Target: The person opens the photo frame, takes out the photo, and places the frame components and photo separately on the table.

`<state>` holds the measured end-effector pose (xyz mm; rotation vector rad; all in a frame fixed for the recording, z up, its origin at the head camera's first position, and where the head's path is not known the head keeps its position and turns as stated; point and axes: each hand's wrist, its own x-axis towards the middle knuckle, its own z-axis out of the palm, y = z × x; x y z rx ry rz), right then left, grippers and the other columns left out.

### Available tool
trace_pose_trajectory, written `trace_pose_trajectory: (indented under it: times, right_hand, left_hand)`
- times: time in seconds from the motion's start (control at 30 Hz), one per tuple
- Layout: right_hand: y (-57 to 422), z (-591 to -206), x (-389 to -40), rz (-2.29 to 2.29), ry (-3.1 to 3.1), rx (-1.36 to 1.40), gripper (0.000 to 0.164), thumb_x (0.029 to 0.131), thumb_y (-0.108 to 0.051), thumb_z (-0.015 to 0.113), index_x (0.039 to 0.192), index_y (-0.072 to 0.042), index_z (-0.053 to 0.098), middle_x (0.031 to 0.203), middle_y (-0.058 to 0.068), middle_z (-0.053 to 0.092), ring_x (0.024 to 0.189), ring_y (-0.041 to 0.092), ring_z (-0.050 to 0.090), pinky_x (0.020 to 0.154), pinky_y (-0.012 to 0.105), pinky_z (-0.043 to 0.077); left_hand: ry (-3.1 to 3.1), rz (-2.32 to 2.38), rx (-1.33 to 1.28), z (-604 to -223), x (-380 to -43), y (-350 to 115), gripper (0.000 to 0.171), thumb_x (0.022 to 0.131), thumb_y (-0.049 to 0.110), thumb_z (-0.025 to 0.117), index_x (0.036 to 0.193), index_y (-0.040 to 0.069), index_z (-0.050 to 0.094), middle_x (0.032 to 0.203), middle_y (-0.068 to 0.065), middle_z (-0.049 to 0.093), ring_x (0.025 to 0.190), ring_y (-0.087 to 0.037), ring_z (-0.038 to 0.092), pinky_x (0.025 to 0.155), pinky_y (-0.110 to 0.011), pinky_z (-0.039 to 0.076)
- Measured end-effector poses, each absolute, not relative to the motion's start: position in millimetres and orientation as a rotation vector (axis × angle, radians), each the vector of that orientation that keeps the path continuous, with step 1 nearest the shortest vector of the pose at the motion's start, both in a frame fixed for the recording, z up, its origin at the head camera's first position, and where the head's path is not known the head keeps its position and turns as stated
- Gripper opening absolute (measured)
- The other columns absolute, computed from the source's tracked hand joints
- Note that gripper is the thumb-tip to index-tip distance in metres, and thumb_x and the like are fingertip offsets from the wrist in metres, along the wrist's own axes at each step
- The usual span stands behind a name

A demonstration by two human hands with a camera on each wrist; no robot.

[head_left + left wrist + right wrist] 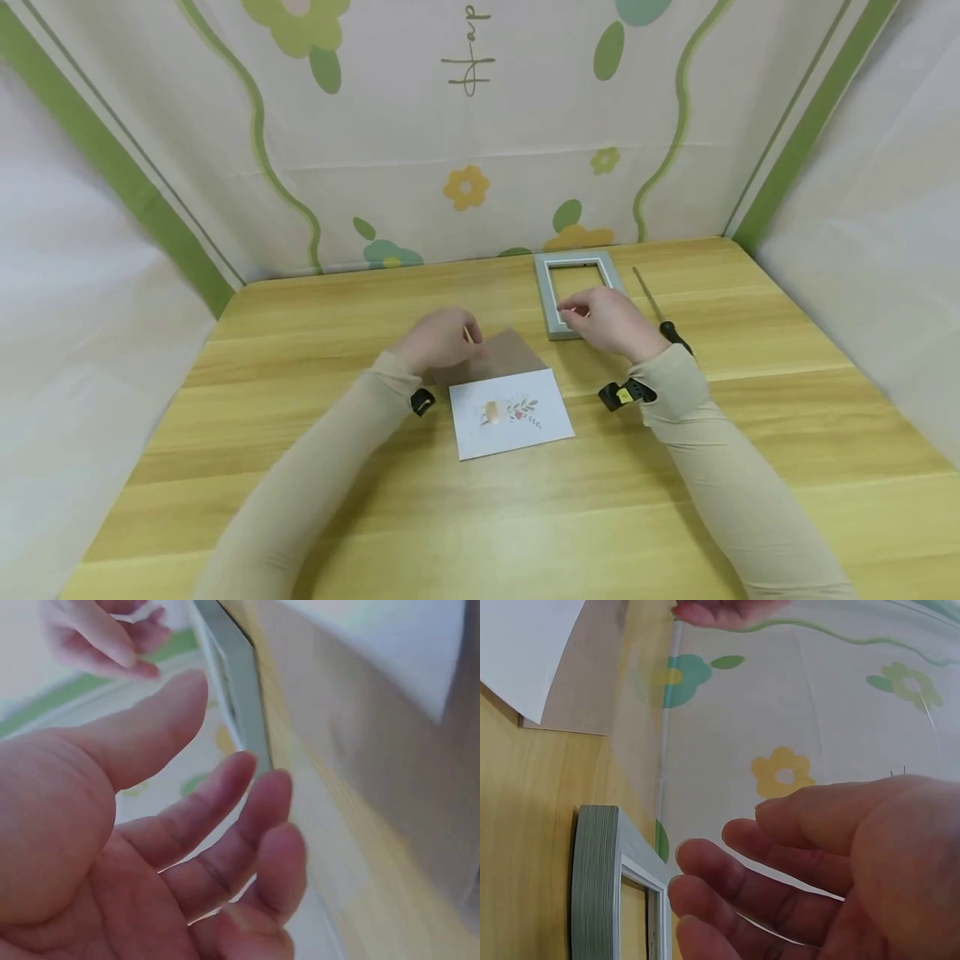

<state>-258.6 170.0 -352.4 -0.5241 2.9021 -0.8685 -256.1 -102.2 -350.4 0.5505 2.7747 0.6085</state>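
Note:
My left hand (444,340) is over the brown backing board (510,354), its fingers loosely bent. In the left wrist view its thumb stands apart from the fingers, and nothing is between them. A white card (513,417) with a printed flower design overlaps the board's near part and hides it. My right hand (611,321) hovers over the near right corner of a grey-green picture frame (542,296). Its thumb and bent fingers hold nothing in the right wrist view. The frame lies flat, with table visible through its opening. Behind the board, a clear sheet (483,290) shows faintly.
A screwdriver (652,298) with a black handle lies right of the frame, its handle partly behind my right wrist. The wooden table (337,333) ends at a flower-printed cloth (420,192) at the back. White cloth hangs on both sides.

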Motion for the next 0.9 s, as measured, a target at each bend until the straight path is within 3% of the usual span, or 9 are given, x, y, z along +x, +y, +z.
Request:
trace_pose_trajectory:
  times: [0.2, 0.37, 0.6, 0.73, 0.9]
  right_hand:
    - [171.4, -349.0, -258.7, -0.855, 2.897, -0.537, 0.032, 0.101, -0.021, 0.056, 0.124, -0.002, 0.069, 0.11, 0.012, 0.069, 0.092, 0.024, 0.061, 0.077, 0.04, 0.05]
    - [175.6, -349.0, -258.0, -0.843, 2.902, -0.541, 0.031, 0.102, -0.021, 0.056, 0.124, -0.004, 0.069, 0.111, 0.011, 0.07, 0.093, 0.025, 0.062, 0.078, 0.042, 0.05]
    - [183.5, -344.6, -258.1, -0.841, 2.893, -0.558, 0.031, 0.102, -0.02, 0.055, 0.124, -0.003, 0.069, 0.107, 0.011, 0.071, 0.09, 0.023, 0.064, 0.075, 0.04, 0.05]
    - [188.7, -343.1, -260.9, -0.86, 2.878, -0.57, 0.031, 0.102, -0.019, 0.055, 0.125, -0.002, 0.068, 0.1, 0.011, 0.073, 0.087, 0.026, 0.067, 0.072, 0.038, 0.051]
    - [193.3, -341.7, -262.1, -0.877, 2.825, -0.556, 0.033, 0.103, -0.019, 0.053, 0.128, -0.001, 0.065, 0.099, 0.013, 0.072, 0.089, 0.031, 0.068, 0.073, 0.039, 0.052]
  left_hand:
    - [2.77, 0.62, 0.542, -359.1, -233.9, -100.9, 0.029, 0.088, 0.029, 0.077, 0.108, 0.006, 0.074, 0.099, -0.003, 0.07, 0.084, -0.016, 0.062, 0.076, -0.033, 0.053]
    - [2.768, 0.566, 0.587, -370.8, -224.9, -95.8, 0.033, 0.079, 0.032, 0.085, 0.102, 0.009, 0.076, 0.092, 0.002, 0.07, 0.081, -0.013, 0.062, 0.074, -0.031, 0.052]
    - [2.798, 0.439, 0.624, -380.1, -220.0, -90.9, 0.03, 0.072, 0.029, 0.09, 0.071, 0.013, 0.065, 0.068, 0.004, 0.06, 0.061, -0.014, 0.053, 0.054, -0.028, 0.042]
    - [2.765, 0.51, 0.639, -377.2, -221.1, -97.3, 0.034, 0.077, 0.024, 0.087, 0.065, 0.013, 0.058, 0.063, 0.004, 0.052, 0.058, -0.013, 0.048, 0.051, -0.026, 0.038]
    - [2.688, 0.668, 0.651, -369.3, -226.4, -111.3, 0.025, 0.085, 0.018, 0.08, 0.073, 0.01, 0.06, 0.07, 0.0, 0.054, 0.064, -0.015, 0.049, 0.056, -0.026, 0.04]
